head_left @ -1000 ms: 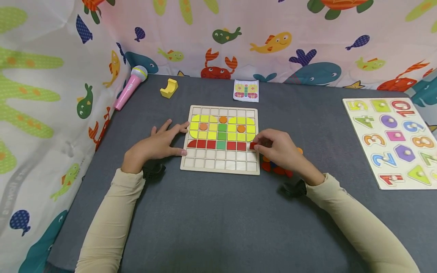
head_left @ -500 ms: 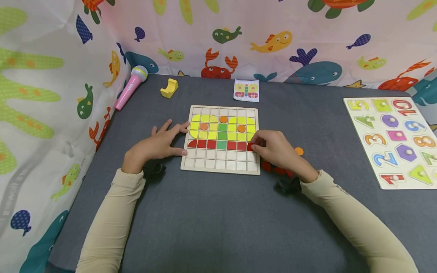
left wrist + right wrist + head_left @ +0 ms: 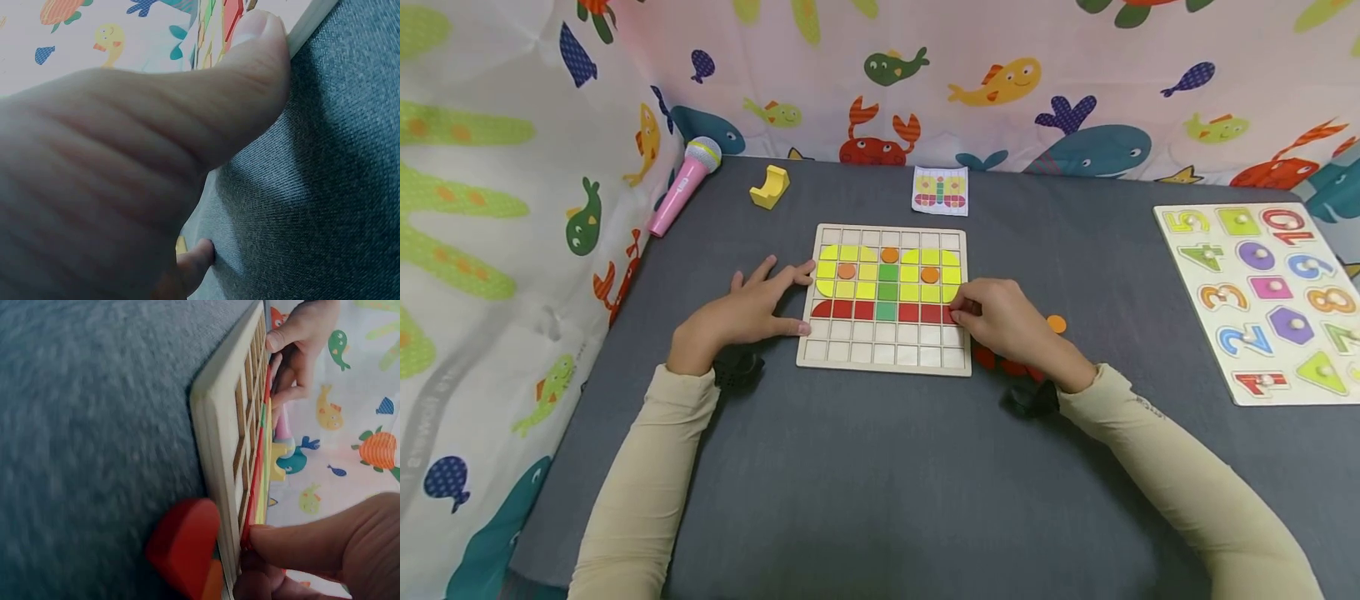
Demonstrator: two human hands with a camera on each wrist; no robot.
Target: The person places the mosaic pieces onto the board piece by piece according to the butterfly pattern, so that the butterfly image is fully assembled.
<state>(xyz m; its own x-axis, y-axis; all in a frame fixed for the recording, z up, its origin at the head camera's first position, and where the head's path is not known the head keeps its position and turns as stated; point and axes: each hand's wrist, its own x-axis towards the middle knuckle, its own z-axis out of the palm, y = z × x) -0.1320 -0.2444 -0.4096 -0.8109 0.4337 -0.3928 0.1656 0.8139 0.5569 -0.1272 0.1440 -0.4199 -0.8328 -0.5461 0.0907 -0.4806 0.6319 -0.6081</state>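
Note:
A square wooden grid board (image 3: 883, 358) lies mid-table, its cells filled with yellow, green, orange and red tiles in a butterfly-like pattern. My left hand (image 3: 737, 312) rests at its left edge, fingers spread, with the thumb (image 3: 256, 69) and a fingertip touching the frame. At the right end of the red row my right hand (image 3: 1003, 321) pinches a red tile (image 3: 952, 316) between thumb and fingers, at the board's right rim. The fingers mostly hide that tile's shape. In the right wrist view, the thumb (image 3: 300, 544) is down at the red row.
Loose red pieces (image 3: 1011, 368) lie partly under my right forearm, beside an orange disc (image 3: 1057, 324). Behind the board are a small pattern card (image 3: 940, 192), a yellow curved block (image 3: 770, 187) and a pink toy microphone (image 3: 677, 196). A number-and-shape puzzle board (image 3: 1283, 357) lies at right.
My right hand has moved slightly left with the red tile, bringing it into the last cell of the red row. My left hand keeps its place on the board's edge.

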